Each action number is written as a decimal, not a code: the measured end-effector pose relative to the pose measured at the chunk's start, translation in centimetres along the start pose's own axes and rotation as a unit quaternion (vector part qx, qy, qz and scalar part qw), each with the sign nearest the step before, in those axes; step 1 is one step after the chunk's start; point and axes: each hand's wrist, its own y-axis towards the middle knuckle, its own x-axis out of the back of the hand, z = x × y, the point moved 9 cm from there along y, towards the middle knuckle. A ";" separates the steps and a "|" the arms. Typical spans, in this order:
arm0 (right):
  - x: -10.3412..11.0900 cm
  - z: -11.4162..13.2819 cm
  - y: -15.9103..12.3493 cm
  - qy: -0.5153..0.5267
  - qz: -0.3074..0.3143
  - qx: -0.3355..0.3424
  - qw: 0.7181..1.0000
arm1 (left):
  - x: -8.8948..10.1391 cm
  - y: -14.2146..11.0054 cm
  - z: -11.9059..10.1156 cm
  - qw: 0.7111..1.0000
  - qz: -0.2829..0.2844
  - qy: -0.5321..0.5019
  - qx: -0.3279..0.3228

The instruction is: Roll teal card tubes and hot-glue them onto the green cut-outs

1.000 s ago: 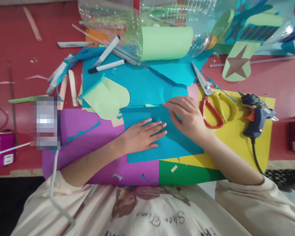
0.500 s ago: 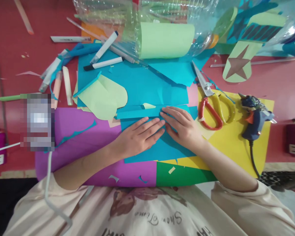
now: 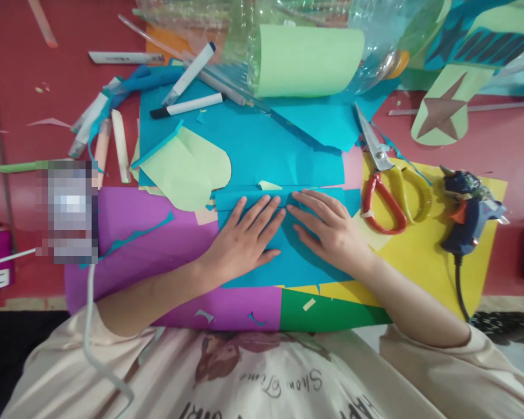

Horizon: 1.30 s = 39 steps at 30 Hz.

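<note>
A folded sheet of blue paper (image 3: pixel 297 265) lies on coloured sheets in front of me. My left hand (image 3: pixel 243 238) rests flat on it, fingers stretched out toward the folded top edge. Beside it my right hand (image 3: pixel 327 224) also lies flat on the paper, fingers spread, fingertips almost touching those of the left. Both hands press down on the fold; neither grips anything.
Red-handled scissors (image 3: pixel 382 186) and a blue glue gun (image 3: pixel 467 212) lie on a yellow sheet (image 3: pixel 419 262) to the right. Markers (image 3: pixel 187 105), a light green cut-out (image 3: pixel 187 169), more blue paper (image 3: pixel 262 145) and a clear plastic bottle (image 3: pixel 288 35) fill the far side. Purple sheet (image 3: pixel 148 250) on the left.
My right hand has come down from pinching the paper's top edge and now lies flat. My left hand slid up toward the fold. The top strip is folded over.
</note>
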 end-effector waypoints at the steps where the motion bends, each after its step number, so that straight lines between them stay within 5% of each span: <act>1: -0.1 0.2 0.0 -0.005 0.007 0.004 1.000 | 0.0 0.0 0.0 1.000 0.000 0.001 -0.002; 14: -1.4 0.6 -0.4 -0.015 0.061 0.009 0.998 | -0.6 -0.1 0.1 1.000 0.015 -0.012 -0.004; 39: -1.3 2.1 -0.4 -0.084 0.060 0.023 0.994 | -0.5 -0.2 0.2 0.998 0.042 0.050 -0.013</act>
